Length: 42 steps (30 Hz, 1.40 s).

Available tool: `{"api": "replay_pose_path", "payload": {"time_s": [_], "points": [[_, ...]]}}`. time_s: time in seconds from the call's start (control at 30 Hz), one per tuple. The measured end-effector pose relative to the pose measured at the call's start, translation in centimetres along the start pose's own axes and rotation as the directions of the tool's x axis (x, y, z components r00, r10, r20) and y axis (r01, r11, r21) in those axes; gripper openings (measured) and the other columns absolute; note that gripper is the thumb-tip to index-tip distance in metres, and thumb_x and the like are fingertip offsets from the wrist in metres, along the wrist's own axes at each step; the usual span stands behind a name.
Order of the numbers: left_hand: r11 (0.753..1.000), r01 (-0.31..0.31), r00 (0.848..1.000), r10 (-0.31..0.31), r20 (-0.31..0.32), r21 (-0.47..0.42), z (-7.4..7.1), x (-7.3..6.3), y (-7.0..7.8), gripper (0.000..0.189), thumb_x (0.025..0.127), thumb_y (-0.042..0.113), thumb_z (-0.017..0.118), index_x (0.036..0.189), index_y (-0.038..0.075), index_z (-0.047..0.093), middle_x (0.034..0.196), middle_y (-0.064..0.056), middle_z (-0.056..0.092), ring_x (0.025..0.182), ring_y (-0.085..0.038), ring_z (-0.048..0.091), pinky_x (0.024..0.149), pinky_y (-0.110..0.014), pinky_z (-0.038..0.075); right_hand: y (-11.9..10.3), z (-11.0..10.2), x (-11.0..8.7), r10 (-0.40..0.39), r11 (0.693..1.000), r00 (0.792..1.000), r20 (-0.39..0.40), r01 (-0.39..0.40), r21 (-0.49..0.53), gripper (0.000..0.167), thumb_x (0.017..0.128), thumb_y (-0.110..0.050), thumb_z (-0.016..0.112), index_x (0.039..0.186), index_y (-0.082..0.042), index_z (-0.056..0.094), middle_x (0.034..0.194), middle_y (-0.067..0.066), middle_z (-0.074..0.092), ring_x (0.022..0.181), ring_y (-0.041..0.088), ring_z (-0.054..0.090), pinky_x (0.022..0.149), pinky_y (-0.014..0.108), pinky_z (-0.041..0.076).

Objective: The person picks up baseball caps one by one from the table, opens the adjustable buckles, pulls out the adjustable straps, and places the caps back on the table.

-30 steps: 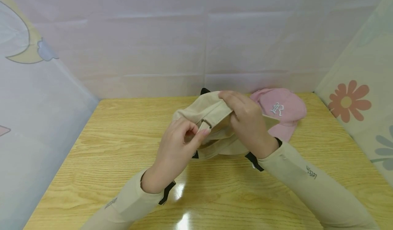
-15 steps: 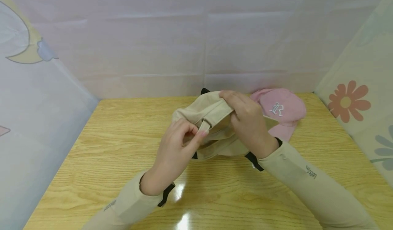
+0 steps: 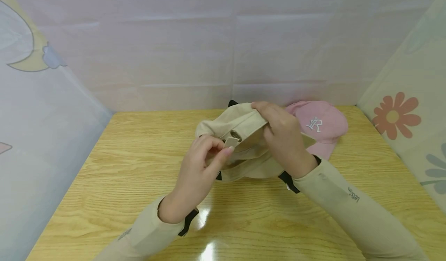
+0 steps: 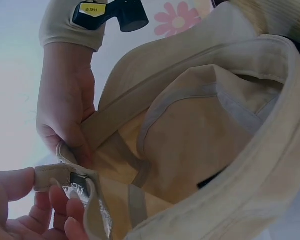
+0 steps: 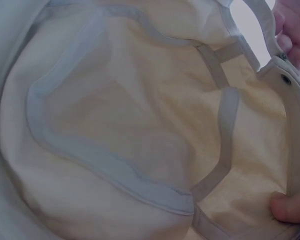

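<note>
A beige cap [image 3: 223,119] is held up over the table with its inside facing me; black cat-ear-like points stick out from it. My left hand [image 3: 198,166] pinches the end of its back strap [image 3: 231,141] between thumb and fingers, right by the metal buckle [image 3: 235,135]. The left wrist view also shows the strap [image 4: 52,176] at the dark buckle [image 4: 80,182]. My right hand [image 3: 283,137] grips the cap's back edge; its thumb [image 5: 290,206] lies on the lining [image 5: 260,180] in the right wrist view.
A pink cap [image 3: 324,119] with a white letter emblem lies at the back right, partly behind my right hand. The wooden table [image 3: 132,156] meets a pale back wall [image 3: 174,59]. Printed side walls [image 3: 400,148] stand at left and right.
The strap end has turned its flat side up in my left fingers and drawn lower from the buckle, which now tilts more. My right hand and the cap edge have shifted slightly right.
</note>
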<state>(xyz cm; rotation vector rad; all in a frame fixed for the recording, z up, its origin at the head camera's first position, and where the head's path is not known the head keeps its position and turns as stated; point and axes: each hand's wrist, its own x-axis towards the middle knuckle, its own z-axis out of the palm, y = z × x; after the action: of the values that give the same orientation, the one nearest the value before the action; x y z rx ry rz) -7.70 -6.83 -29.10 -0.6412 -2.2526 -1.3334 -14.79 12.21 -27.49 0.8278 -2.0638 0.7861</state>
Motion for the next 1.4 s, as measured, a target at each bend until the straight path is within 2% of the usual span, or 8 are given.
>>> {"api": "replay_pose_path", "payload": {"time_s": [0.2,0.37,0.5,0.77,0.97,1.2,1.3,1.4], "points": [[0.998,-0.055,0.998,0.054,-0.038,-0.006,-0.2,0.6,0.4,0.015,0.087,0.003,0.072,0.098,0.001,0.062,0.091,-0.006,0.06,0.086,-0.018,0.054,0.075,-0.03,0.048,-0.2,-0.1,0.1,0.081,0.995,0.997,-0.009,-0.08,0.056,0.034,0.079,0.021,0.045,0.104,0.012,0.066,0.101,0.024,0.068,0.097,0.037,0.066,0.085,0.047,0.052],[0.976,-0.165,0.978,0.18,-0.103,0.142,-0.4,0.6,0.0,0.028,0.078,0.002,0.079,0.1,-0.001,0.062,0.096,-0.009,0.062,0.086,-0.022,0.053,0.076,-0.034,0.043,-0.2,0.0,0.1,0.148,0.984,0.989,-0.001,-0.147,0.099,0.033,0.082,0.021,0.045,0.106,0.013,0.065,0.104,0.026,0.068,0.1,0.037,0.065,0.087,0.046,0.051],[0.953,-0.18,0.964,0.22,-0.149,0.243,-0.6,0.5,-0.6,0.033,0.074,-0.005,0.079,0.101,-0.002,0.062,0.102,-0.013,0.061,0.09,-0.029,0.052,0.079,-0.04,0.038,-0.3,-0.2,0.0,0.204,0.971,0.979,0.011,-0.204,0.123,0.031,0.083,0.019,0.046,0.107,0.012,0.065,0.106,0.026,0.067,0.103,0.037,0.064,0.088,0.047,0.051],[0.969,-0.188,0.94,0.224,-0.257,0.159,-1.4,1.1,-1.1,0.022,0.081,-0.013,0.067,0.1,-0.003,0.064,0.099,-0.013,0.064,0.09,-0.03,0.053,0.082,-0.039,0.038,-0.5,0.0,-0.5,0.188,0.969,0.981,0.036,-0.192,0.154,0.036,0.081,0.017,0.048,0.114,0.01,0.062,0.11,0.025,0.066,0.102,0.035,0.064,0.086,0.046,0.051],[0.974,-0.184,0.922,0.216,-0.321,0.129,-2.1,1.9,-0.5,0.015,0.083,-0.011,0.068,0.096,-0.006,0.067,0.094,-0.016,0.065,0.09,-0.032,0.056,0.084,-0.038,0.041,-0.8,0.1,-0.8,0.164,0.953,0.982,0.094,-0.182,0.242,0.048,0.082,0.019,0.052,0.129,0.009,0.051,0.108,0.022,0.068,0.091,0.027,0.065,0.076,0.025,0.049],[0.973,-0.186,0.916,0.222,-0.334,0.135,-2.6,2.6,0.0,0.014,0.081,-0.009,0.071,0.094,-0.005,0.068,0.092,-0.015,0.065,0.091,-0.031,0.056,0.085,-0.037,0.04,-0.8,0.4,-1.2,-0.041,0.952,0.999,0.009,0.037,0.304,0.071,0.09,0.002,0.066,0.15,-0.001,0.028,0.138,0.023,0.051,0.112,0.034,0.061,0.097,0.034,0.046],[0.973,-0.184,0.923,0.219,-0.317,0.138,-2.5,2.8,-0.1,0.013,0.081,-0.008,0.071,0.093,-0.004,0.068,0.091,-0.014,0.065,0.092,-0.031,0.056,0.086,-0.038,0.039,-0.8,0.7,-1.0,-0.145,0.939,0.986,-0.077,0.162,0.303,0.063,0.097,-0.011,0.059,0.153,-0.018,0.03,0.144,0.016,0.047,0.124,0.031,0.052,0.103,0.036,0.041],[0.977,-0.169,0.931,0.202,-0.303,0.132,-2.4,2.8,-0.2,0.012,0.082,-0.007,0.071,0.094,-0.004,0.069,0.093,-0.014,0.065,0.095,-0.031,0.055,0.087,-0.038,0.039,-1.1,0.8,-0.7,-0.247,0.921,0.959,-0.142,0.278,0.272,0.048,0.1,-0.012,0.055,0.146,-0.017,0.045,0.14,0.014,0.052,0.125,0.03,0.052,0.103,0.038,0.042]]}}
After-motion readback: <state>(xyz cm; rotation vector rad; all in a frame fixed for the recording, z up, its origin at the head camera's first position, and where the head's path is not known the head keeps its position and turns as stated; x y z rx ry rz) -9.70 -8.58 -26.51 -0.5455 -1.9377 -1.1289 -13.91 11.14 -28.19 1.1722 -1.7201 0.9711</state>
